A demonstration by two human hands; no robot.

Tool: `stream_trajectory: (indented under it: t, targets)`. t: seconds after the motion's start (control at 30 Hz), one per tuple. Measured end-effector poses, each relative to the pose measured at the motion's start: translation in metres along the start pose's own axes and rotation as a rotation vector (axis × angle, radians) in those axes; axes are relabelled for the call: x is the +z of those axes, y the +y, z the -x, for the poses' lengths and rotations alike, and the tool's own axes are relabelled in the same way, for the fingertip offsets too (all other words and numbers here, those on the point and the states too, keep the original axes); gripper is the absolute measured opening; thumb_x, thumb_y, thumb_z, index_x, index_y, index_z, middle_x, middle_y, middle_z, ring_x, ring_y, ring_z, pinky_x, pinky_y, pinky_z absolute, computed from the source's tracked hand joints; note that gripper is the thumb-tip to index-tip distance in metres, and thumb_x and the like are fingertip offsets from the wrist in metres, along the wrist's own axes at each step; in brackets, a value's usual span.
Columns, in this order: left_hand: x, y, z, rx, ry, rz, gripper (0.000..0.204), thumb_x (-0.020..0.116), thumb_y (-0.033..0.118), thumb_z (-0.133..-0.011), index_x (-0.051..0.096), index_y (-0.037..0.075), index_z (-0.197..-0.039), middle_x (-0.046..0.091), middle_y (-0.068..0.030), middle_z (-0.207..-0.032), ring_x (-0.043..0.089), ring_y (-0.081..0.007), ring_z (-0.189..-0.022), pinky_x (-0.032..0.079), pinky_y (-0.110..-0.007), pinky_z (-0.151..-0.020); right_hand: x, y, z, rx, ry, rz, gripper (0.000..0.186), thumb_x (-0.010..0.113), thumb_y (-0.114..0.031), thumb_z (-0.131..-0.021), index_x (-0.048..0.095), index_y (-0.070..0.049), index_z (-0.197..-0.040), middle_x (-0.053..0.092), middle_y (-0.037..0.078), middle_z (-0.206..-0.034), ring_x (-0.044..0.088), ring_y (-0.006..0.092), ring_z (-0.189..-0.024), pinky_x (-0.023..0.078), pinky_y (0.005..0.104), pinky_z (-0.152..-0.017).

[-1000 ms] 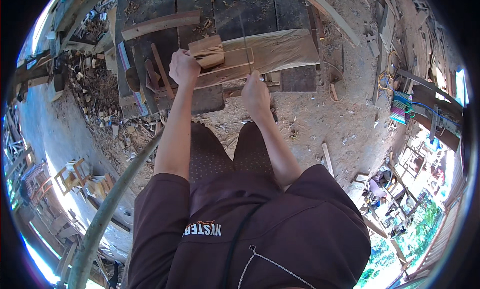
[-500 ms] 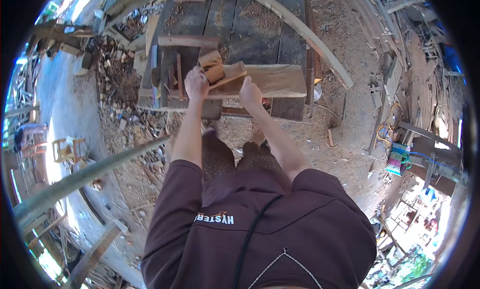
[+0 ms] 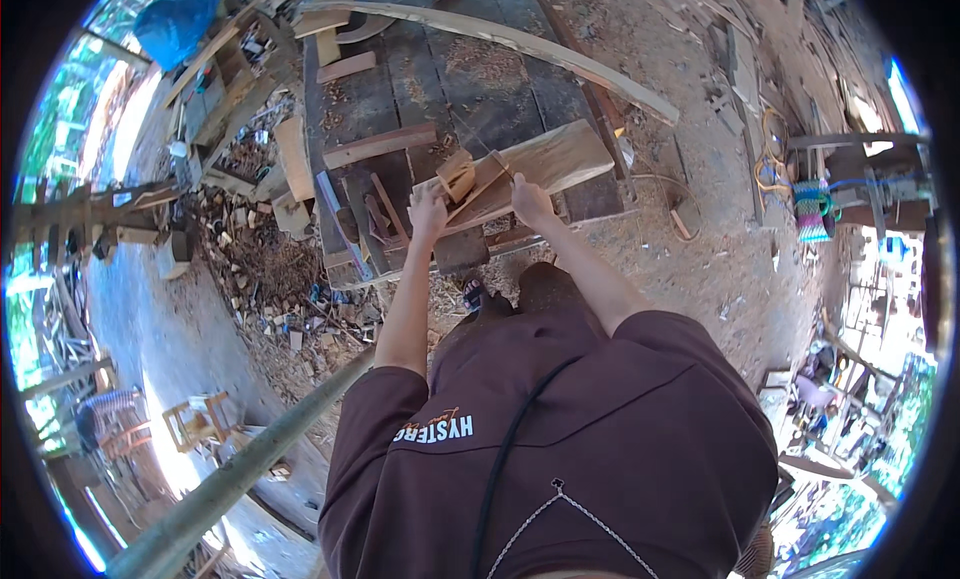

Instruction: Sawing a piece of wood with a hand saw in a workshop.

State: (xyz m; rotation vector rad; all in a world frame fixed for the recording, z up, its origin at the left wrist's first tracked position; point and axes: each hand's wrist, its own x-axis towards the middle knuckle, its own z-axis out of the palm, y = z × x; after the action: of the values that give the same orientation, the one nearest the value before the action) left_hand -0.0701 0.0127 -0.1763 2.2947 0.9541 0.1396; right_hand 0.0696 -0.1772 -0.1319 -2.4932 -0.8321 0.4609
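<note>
A thick pale plank [image 3: 568,157] lies along the near edge of the dark workbench [image 3: 375,91]. On its left part rest a small curved wooden block [image 3: 456,174] and a slim wooden strip [image 3: 481,192] slanting up to the right. My left hand [image 3: 430,213] is closed at the near left end of these pieces; its fingertips are partly hidden, and which piece they grip is hard to make out. My right hand [image 3: 531,201] pinches the strip's far right end with thumb and fingers.
A long curved wooden strip [image 3: 500,41] crosses the bench's far side and overhangs its right edge. A reddish wooden bar [image 3: 380,145] lies left of the block. Offcuts [image 3: 265,279] litter the ground at left. A pole [image 3: 250,457] slants in from lower left.
My view has turned, so the bench appears tilted and the plank slants up to the right. Both hands stay at the wooden pieces on the plank.
</note>
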Motion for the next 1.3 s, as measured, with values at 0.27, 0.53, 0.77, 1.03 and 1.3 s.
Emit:
stream_trajectory:
  t: [0.27,0.53,0.77,1.03,1.3]
  targets:
    - [-0.11,0.132,-0.047,0.029,0.229,0.416,0.04,0.046,0.033,-0.09,0.064,0.002,-0.106,0.066,-0.0184,-0.102,0.061,-0.0325,-0.099,0.046,-0.038,-0.084,0.002,0.013,0.001,0.037,-0.007,-0.006,0.025,0.039,-0.025,-0.096,0.048,-0.002,-0.097,0.063,0.028,-0.08,0.061,0.0465,-0.08,0.046,0.056,-0.072]
    - [-0.092,0.137,-0.065,-0.124,-0.165,-0.145,0.047,0.048,0.043,-0.083,0.068,0.001,-0.091,0.067,-0.0203,-0.097,0.062,-0.0393,-0.094,0.047,-0.045,-0.083,-0.011,-0.003,0.002,0.014,-0.056,-0.073,0.024,0.041,-0.022,-0.094,0.049,0.0,-0.095,0.063,0.027,-0.08,0.062,0.0448,-0.08,0.047,0.0549,-0.071]
    - [-0.085,0.146,-0.059,-0.153,-0.162,-0.178,0.047,0.041,0.034,-0.082,0.067,-0.004,-0.091,0.064,-0.0256,-0.101,0.06,-0.04,-0.098,0.046,-0.046,-0.087,-0.024,0.022,0.061,0.065,-0.08,-0.068,0.019,0.043,-0.015,-0.088,0.048,0.001,-0.097,0.063,0.028,-0.082,0.062,0.0444,-0.08,0.049,0.0536,-0.071]
    - [-0.088,0.147,-0.064,-0.065,-0.273,-0.078,0.04,0.042,0.032,-0.08,0.069,0.002,-0.08,0.065,-0.0244,-0.091,0.061,-0.0406,-0.091,0.047,-0.047,-0.082,-0.029,0.021,0.058,0.105,-0.107,-0.029,0.019,0.04,-0.016,-0.09,0.048,0.0,-0.097,0.063,0.027,-0.081,0.062,0.0455,-0.08,0.048,0.0546,-0.071]
    - [-0.095,0.156,-0.057,-0.126,-0.181,-0.09,0.04,0.043,0.032,-0.08,0.068,0.001,-0.08,0.066,-0.0237,-0.091,0.062,-0.0392,-0.091,0.047,-0.046,-0.084,-0.019,0.036,0.054,0.049,-0.08,-0.071,0.021,0.04,-0.019,-0.092,0.049,-0.001,-0.097,0.062,0.028,-0.079,0.06,0.0463,-0.08,0.046,0.0553,-0.072]
